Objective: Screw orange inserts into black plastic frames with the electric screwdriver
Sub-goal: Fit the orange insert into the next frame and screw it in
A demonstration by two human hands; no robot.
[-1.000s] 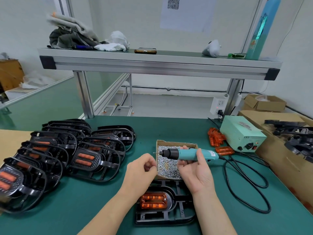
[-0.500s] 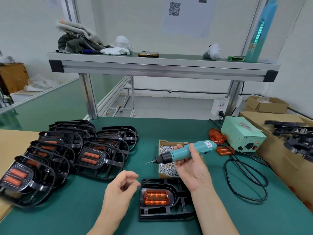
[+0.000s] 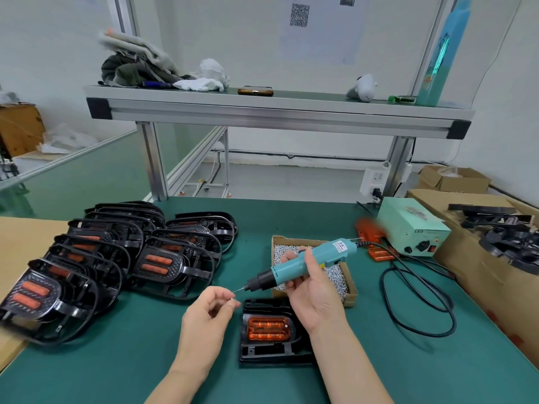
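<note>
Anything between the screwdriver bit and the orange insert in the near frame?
Nothing visible. The orange insert lies uncovered in its black frame; the screwdriver bit points at a screw pinched in the left hand, left of the frame.

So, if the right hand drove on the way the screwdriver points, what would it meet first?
Likely the left hand, whose fingertips pinch a small screw just beyond the screwdriver bit; depth is unclear.
</note>
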